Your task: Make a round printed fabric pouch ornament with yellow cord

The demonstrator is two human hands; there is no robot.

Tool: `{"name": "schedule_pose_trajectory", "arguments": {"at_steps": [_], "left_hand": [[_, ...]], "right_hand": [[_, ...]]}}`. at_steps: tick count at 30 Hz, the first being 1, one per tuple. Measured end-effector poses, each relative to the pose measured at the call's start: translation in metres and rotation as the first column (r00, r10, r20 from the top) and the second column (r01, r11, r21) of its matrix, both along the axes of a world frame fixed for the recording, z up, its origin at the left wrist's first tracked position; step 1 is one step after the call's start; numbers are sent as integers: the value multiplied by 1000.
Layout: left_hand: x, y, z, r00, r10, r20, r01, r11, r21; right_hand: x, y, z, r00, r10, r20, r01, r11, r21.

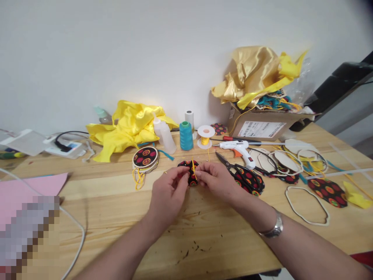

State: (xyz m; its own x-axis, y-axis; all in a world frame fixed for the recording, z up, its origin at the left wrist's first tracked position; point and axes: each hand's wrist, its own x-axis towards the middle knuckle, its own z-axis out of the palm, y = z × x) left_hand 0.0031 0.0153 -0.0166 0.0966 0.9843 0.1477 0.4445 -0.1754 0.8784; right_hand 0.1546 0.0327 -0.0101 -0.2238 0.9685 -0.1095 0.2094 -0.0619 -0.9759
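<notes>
A dark patterned fabric piece (184, 164) with red and orange rounds is in front of me at the middle of the table. My left hand (170, 190) pinches its left edge between thumb and fingers. Across the fabric runs a short yellow cord (193, 166), and the closed fingertips of my right hand (217, 179) pinch it. My fingers hide part of the fabric and the cord's lower end. Just behind stands a spool of yellow cord (205, 140). Black-handled scissors (246, 177) lie right of my right hand, on more patterned fabric.
A white glue gun (239, 149), a teal thread cone (186, 136) and squeeze bottles (166, 138) stand behind my hands. Left are stacked fabric-covered rounds (145, 158) and yellow satin (128, 128). Right are wooden frames (305, 206) and a cardboard box (259, 126). A white cable (83, 233) crosses the left side.
</notes>
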Motion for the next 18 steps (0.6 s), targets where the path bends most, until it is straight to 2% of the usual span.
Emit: {"name": "schedule_pose_trajectory", "arguments": {"at_steps": [3,5,18], "left_hand": [[1,3,1,991,5,134,18,985,-169],[2,4,2,990,-1,143,32,977,-211],[4,1,15,1000,15,-11,-17,963,-268]], "right_hand": [[0,0,0,1000,-7,20,6,1000,24],[0,0,1,999,-24,33,23,999,30],[-3,-3,1,994,-53,91,43,994,102]]}}
